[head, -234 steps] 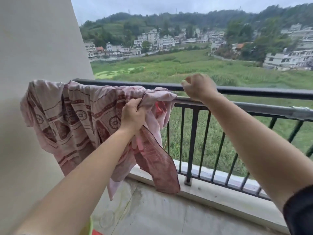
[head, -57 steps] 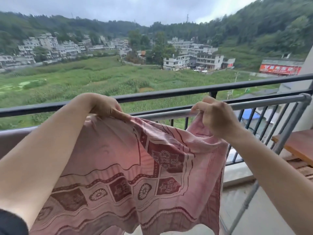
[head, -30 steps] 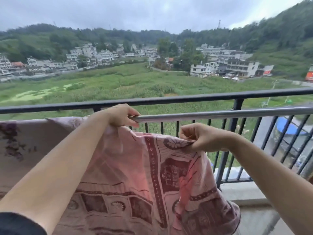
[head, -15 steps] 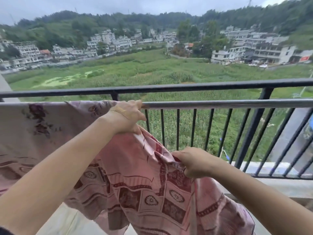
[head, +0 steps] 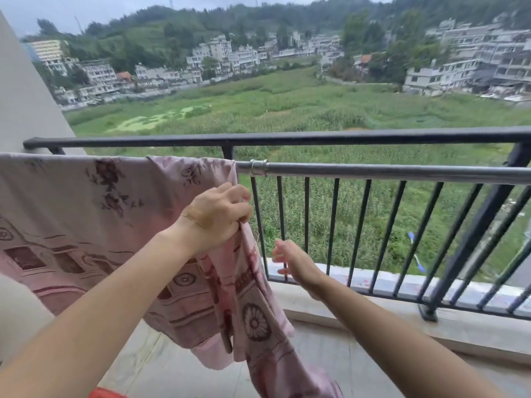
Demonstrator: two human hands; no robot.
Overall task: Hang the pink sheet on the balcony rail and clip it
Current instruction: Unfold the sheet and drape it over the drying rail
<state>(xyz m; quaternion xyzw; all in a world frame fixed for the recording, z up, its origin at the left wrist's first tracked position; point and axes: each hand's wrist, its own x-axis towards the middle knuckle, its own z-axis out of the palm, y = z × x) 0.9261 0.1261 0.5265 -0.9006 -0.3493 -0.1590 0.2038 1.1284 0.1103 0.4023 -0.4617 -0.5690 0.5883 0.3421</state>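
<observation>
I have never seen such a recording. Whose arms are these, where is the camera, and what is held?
No machine here: the arms belong to a person, and the single camera sits on that person's head, looking forward and down. The pink sheet hangs over the silver rail, just inside the black balcony railing. The left hand grips the sheet's right edge below the rail. The right hand is open beside the sheet, holding nothing. No clip is visible.
</observation>
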